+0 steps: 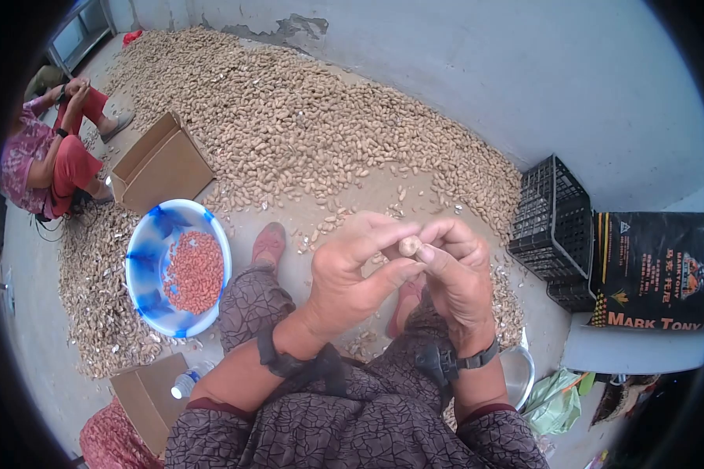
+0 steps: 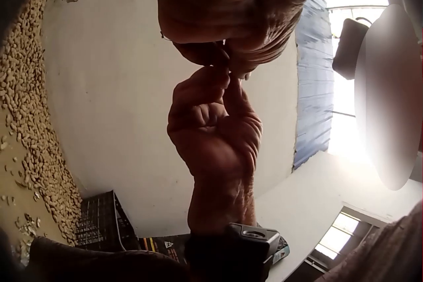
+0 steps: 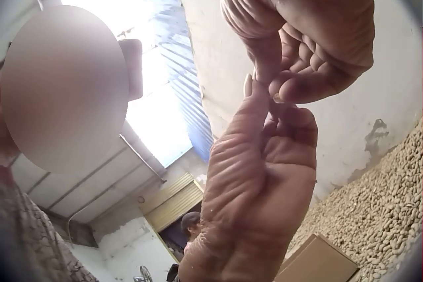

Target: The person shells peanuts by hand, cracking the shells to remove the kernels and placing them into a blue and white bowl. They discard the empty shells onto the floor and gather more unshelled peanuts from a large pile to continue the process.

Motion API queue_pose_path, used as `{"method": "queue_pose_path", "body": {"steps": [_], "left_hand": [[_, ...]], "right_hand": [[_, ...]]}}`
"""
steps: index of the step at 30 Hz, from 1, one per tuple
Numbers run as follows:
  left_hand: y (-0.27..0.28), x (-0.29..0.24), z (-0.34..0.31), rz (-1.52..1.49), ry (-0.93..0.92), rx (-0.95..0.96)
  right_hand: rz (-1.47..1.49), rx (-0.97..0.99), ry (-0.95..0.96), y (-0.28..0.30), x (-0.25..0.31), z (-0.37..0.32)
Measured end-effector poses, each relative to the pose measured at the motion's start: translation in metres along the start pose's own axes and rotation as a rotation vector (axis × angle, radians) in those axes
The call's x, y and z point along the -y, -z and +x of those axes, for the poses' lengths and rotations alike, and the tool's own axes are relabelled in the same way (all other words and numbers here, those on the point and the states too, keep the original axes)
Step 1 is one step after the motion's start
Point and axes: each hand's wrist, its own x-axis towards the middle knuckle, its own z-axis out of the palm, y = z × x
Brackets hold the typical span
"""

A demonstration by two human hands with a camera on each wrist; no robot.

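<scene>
Both hands meet over the lap in the head view, with one pale peanut in its shell (image 1: 409, 247) between their fingertips. My left hand (image 1: 357, 262) pinches the peanut from the left with thumb and forefinger. From the other side, my right hand (image 1: 460, 285) holds it, its thumb pressed close to the shell. The wrist views show the fingertips of the left hand (image 2: 225, 7) and right hand (image 3: 307, 27) touching, which hides most of the peanut there. Left of the knees stands a blue-and-white basin (image 1: 138, 266) with shelled reddish peanuts (image 1: 192, 273) inside.
A big heap of unshelled peanuts (image 1: 289, 109) spreads along the wall. A cardboard box (image 1: 164, 168) stands behind the basin, near another seated person (image 1: 47, 156). Black crates (image 1: 551, 219) and a dark printed sack (image 1: 653, 270) are at right. A metal bowl (image 1: 528, 375) sits beside the right forearm.
</scene>
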Motion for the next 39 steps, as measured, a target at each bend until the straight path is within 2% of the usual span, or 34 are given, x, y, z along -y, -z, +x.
{"method": "queue_pose_path", "body": {"steps": [1, 5, 11, 16, 17, 19, 23, 25, 35, 39], "left_hand": [[-0.001, 0.000, 0.000, 0.072, -0.032, -0.005], [-0.001, 0.003, 0.000, 0.032, -0.029, -0.011], [0.000, -0.001, 0.001, 0.033, 0.080, 0.031], [0.005, -0.010, 0.005, 0.212, -0.021, 0.139], [0.005, -0.009, 0.005, 0.212, -0.020, 0.138], [0.006, -0.004, 0.005, 0.354, -0.180, 0.142], [0.006, -0.007, 0.005, 0.417, -0.160, 0.090], [0.009, -0.008, 0.007, 0.526, -0.287, 0.111], [0.013, -0.007, 0.005, 0.448, -0.215, 0.130], [0.014, -0.007, 0.007, 0.481, -0.282, 0.163]], "right_hand": [[0.020, 0.008, -0.008, 0.000, 0.000, 0.000], [0.051, 0.023, -0.039, 0.000, -0.003, -0.002], [0.008, 0.032, -0.035, 0.000, -0.006, -0.002], [0.081, 0.002, -0.090, -0.005, 0.002, -0.002], [0.082, 0.003, -0.091, -0.005, 0.002, -0.002], [-0.024, 0.014, -0.105, -0.003, 0.001, -0.001], [0.010, 0.027, -0.105, 0.000, -0.001, -0.001], [0.006, 0.013, -0.124, -0.001, 0.000, 0.000], [0.021, 0.002, -0.160, -0.003, 0.004, -0.003], [0.049, 0.047, -0.174, 0.001, 0.006, -0.002]]}}
